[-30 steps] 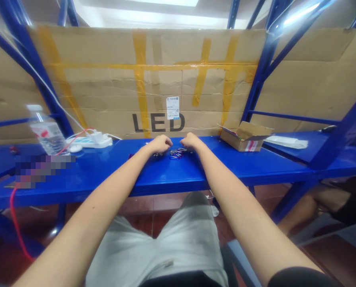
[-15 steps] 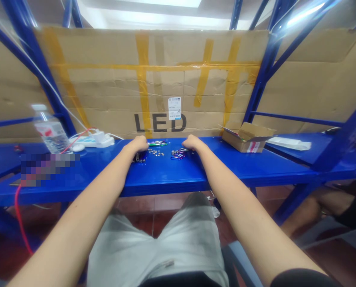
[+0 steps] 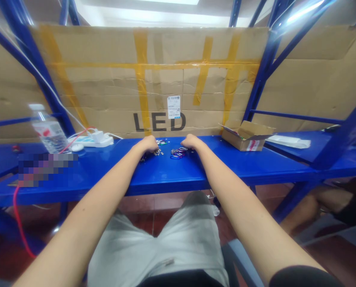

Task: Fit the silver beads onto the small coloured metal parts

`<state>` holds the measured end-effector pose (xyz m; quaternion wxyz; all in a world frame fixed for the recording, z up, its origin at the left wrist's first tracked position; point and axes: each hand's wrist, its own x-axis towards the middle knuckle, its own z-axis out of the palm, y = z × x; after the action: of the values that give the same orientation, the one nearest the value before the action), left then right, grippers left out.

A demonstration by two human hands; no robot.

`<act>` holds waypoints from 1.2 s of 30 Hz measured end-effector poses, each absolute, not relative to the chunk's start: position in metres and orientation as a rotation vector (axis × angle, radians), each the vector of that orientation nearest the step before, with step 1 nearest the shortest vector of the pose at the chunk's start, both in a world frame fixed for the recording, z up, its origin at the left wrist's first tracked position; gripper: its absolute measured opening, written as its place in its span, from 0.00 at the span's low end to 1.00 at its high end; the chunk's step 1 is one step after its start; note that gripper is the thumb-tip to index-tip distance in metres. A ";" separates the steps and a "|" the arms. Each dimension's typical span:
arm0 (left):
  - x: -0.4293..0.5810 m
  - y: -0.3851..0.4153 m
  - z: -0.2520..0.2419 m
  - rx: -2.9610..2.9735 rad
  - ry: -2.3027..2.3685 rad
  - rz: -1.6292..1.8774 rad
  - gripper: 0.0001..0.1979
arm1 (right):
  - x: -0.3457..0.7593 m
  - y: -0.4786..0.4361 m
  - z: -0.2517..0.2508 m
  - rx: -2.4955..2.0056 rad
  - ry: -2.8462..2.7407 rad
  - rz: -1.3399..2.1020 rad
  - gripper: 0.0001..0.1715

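My left hand [image 3: 149,143] is closed, knuckles up, over a cluster of small shiny metal pieces [image 3: 159,152]. Its fingertips are hidden, so what they pinch cannot be made out. Dark metal parts [image 3: 142,158] show just below that wrist. Behind the hand lie slim green and silver pieces [image 3: 162,142]. My right hand [image 3: 190,141] is also closed, at the right edge of a small pile of purple, blue and dark carabiners [image 3: 177,154]. The fingers on this side are turned away from view too.
On the blue table [image 3: 166,175], an open cardboard box [image 3: 240,139] stands at the right, near white packaging [image 3: 290,141]. At the left are a power strip [image 3: 100,138], a water bottle [image 3: 49,129] and a red cable [image 3: 18,215]. A large carton [image 3: 112,91] walls the back.
My left hand has shifted right, from beside the small metal pieces to over them, uncovering less of the green pieces. My right hand stays by the carabiners.
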<state>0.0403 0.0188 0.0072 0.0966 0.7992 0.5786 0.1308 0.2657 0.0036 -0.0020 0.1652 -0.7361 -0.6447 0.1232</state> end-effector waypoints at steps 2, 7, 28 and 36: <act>0.044 0.015 0.009 2.324 1.748 0.342 0.05 | 0.266 0.004 -0.002 -2.099 -1.837 0.345 0.20; 0.048 0.007 0.009 2.311 1.707 0.369 0.06 | 0.265 0.002 -0.001 -2.097 -1.833 0.362 0.19; 0.025 0.039 -0.006 2.462 1.766 0.656 0.20 | 0.263 -0.001 0.001 -2.096 -1.842 0.338 0.22; 0.015 0.053 -0.017 2.563 1.695 0.444 0.16 | 0.262 -0.005 0.003 -2.081 -1.835 0.380 0.23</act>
<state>0.0153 0.0533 -0.0168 0.0185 0.8254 0.5459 0.1428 0.2620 -0.0045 0.0025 0.1699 -0.7322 -0.6459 0.1337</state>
